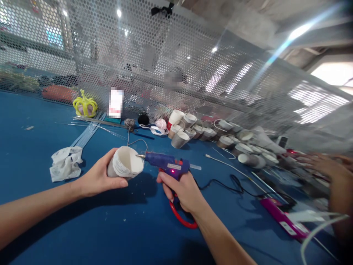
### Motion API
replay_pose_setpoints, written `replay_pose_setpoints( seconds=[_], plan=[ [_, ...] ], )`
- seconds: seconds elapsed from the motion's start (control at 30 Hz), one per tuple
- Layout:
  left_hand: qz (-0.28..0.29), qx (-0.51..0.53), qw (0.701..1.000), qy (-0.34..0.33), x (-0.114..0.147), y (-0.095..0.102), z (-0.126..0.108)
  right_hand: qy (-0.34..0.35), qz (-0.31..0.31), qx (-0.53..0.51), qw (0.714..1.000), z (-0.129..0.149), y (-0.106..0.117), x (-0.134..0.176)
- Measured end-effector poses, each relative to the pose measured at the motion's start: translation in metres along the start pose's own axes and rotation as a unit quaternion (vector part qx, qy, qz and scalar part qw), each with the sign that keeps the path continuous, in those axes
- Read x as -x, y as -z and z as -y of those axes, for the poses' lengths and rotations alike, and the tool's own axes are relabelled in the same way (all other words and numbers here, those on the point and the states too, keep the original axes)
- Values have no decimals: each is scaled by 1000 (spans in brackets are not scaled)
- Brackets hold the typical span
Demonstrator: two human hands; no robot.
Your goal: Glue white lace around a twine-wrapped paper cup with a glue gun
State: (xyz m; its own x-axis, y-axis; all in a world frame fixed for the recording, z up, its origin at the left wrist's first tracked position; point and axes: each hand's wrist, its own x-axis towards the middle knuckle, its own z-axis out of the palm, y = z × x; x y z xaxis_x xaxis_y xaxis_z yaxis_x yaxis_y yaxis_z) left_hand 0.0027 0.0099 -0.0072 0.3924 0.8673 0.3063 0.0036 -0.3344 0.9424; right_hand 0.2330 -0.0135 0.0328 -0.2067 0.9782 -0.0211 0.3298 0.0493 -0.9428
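My left hand [103, 175] is wrapped round a small cup [127, 164], grey outside and white within, with white lace around its rim. The cup is tilted, its mouth facing right and up. In my right hand [182, 189] is a blue hot glue gun [168, 163] with a lit red light and a clear glue stick out of its back. The gun's metal nozzle is at the cup's rim; whether it touches I cannot tell. Below that hand show red scissor-like handles [183, 219], partly hidden. A crumpled piece of white lace [66, 163] lies left of my left hand.
Several grey cups [180, 139] stand along a perforated metal screen [143, 55] at the back. Yarn balls [160, 124], clear sticks [89, 130] and a yellow woven item [85, 105] lie further left. A purple power strip [285, 219], cables and another person's blurred hand [322, 163] are at right.
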Motion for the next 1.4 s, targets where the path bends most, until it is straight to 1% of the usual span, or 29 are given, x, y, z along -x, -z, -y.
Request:
replay_pose_setpoints(
  seconds=[0.1, 0.2, 0.3, 0.37, 0.47, 0.53, 0.67, 0.77, 0.9, 0.97, 1.07, 1.17, 1.33, 1.4],
  plan=[
    [-4, -33, 999, 7, 0, 0, 0, -2, -14, 93, 996, 6, 1, 3],
    [-3, -79, 997, 4, 0, 0, 0, -31, -34, 145, 988, 10, 2, 5],
    [4, -120, 993, 5, -2, 0, 0, -43, -26, 183, 982, 10, 5, 6],
    [11, -134, 991, 3, -2, 0, -1, -31, -3, 178, 984, 8, 9, 6],
    [23, -135, 991, 3, -2, 1, -2, -3, 25, 129, 991, 5, 15, 5],
    [34, -130, 991, 5, -2, 2, -3, 7, 27, 107, 994, 3, 17, 4],
    [56, -105, 993, 4, -2, 3, -5, -13, 22, 92, 995, 3, 18, 2],
    [56, -108, 993, 5, -2, 2, -5, -24, 22, 96, 995, 5, 18, 2],
    [44, -127, 991, 6, -2, 2, -3, -38, 38, 121, 991, 10, 18, 5],
    [42, -131, 991, 5, -2, 2, -3, -31, 44, 119, 992, 11, 19, 5],
    [50, -134, 990, 0, -2, 2, -3, -13, 31, 102, 994, 9, 19, 5],
    [54, -139, 989, -9, -2, 2, -4, -22, 19, 104, 994, 7, 20, 4],
    [43, -128, 991, -7, -2, 1, -4, -29, 48, 94, 994, 6, 21, 4],
    [43, -126, 991, -4, -2, 2, -4, -21, 44, 92, 995, 7, 21, 5]
  ],
)
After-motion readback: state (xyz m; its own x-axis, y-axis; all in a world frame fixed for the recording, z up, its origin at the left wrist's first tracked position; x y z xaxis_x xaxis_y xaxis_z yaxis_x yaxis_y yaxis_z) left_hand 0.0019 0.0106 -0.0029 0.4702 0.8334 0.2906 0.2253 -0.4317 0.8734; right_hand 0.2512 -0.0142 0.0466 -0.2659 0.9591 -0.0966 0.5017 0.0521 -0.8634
